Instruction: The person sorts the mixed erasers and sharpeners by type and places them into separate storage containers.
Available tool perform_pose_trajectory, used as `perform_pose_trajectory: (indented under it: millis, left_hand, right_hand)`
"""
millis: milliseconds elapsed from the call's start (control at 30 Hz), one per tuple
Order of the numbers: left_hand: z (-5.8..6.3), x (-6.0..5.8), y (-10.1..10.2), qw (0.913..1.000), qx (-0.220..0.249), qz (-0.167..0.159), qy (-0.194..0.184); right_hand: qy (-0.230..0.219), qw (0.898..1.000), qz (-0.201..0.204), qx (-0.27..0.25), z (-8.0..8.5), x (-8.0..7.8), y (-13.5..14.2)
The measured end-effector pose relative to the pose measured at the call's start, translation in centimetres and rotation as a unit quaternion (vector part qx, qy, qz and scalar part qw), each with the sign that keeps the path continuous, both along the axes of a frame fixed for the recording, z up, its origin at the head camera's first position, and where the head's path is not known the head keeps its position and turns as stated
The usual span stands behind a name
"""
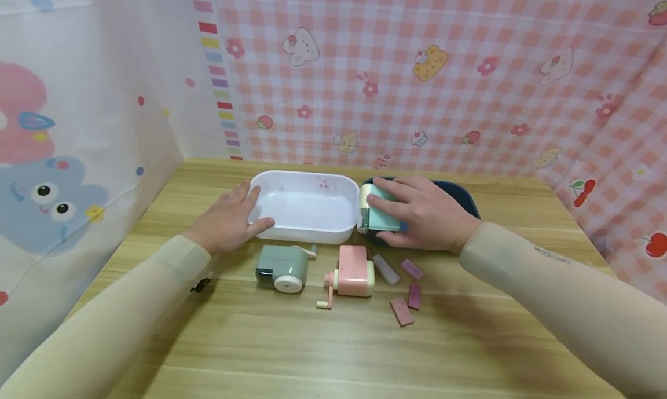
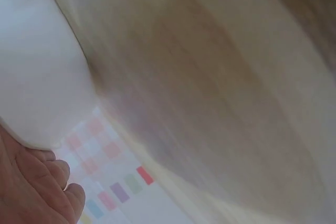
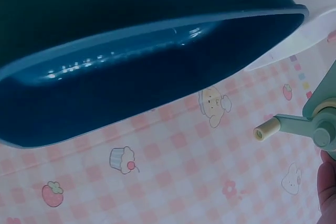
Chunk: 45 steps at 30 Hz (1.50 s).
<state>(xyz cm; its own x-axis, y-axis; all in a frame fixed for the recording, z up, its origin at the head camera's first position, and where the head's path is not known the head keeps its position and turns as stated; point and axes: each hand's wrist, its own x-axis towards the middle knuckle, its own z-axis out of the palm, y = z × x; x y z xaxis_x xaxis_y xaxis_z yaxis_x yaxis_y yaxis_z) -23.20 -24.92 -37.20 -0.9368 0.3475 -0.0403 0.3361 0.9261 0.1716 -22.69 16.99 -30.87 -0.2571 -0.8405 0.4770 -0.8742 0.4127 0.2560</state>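
In the head view my right hand [image 1: 422, 211] grips a mint-green hand-crank pencil sharpener [image 1: 384, 211] above the near-left part of a dark blue basin [image 1: 464, 199]. The right wrist view shows its crank [image 3: 294, 124], with part of the hand below. My left hand [image 1: 226, 219] touches the left end of a white basin [image 1: 307, 231], thumb at the front rim and fingers spread along the side. Nearer me stand a grey-green pencil sharpener [image 1: 283, 266] and a pink pencil sharpener [image 1: 354, 271], neither touched.
A whitish eraser-like block [image 1: 386, 270] lies right of the pink sharpener. Beside it are several pink and purple blocks, among them a purple one [image 1: 411, 269] and a pink one [image 1: 401, 312]. Patterned cloth [image 1: 391, 98] hangs behind the wooden table [image 1: 292, 352].
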Motion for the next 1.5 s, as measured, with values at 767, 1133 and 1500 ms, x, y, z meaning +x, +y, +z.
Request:
perform_pose_trajectory:
  millis: [767,1133,1500]
  left_hand:
    - [-0.7,-0.1,-0.4,0.9998,0.017,0.008,-0.012]
    - [-0.8,-0.2,-0.3,0.9994,0.032,0.010,-0.010]
    - [-0.5,-0.3,-0.4,0.9992,0.031,0.021,0.011]
  right_hand:
    - [-0.024,0.997,-0.041,0.068,-0.2,-3.4,-7.9]
    - [-0.032,0.993,-0.048,0.100,-1.2,-5.2,-11.7]
    - [-0.059,0.984,-0.072,0.149,-1.5,-5.9,-15.6]
